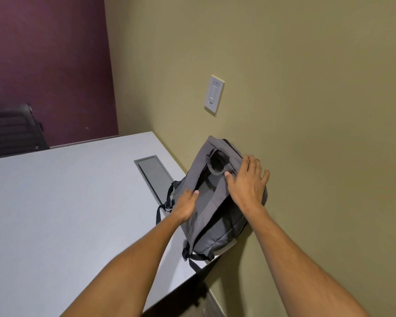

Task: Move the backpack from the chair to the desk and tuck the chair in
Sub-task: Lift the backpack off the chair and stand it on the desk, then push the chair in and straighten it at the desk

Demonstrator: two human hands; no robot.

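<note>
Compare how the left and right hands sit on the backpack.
The left hand grips the backpack's near side, low by the desk; the right hand lies spread over its top near the wall. The left's fingers curl; the right's lie flat. Both touch the backpack.

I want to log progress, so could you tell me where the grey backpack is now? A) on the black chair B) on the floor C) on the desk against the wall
C: the grey backpack lies on the desk beside the wall, under both hands.
</note>
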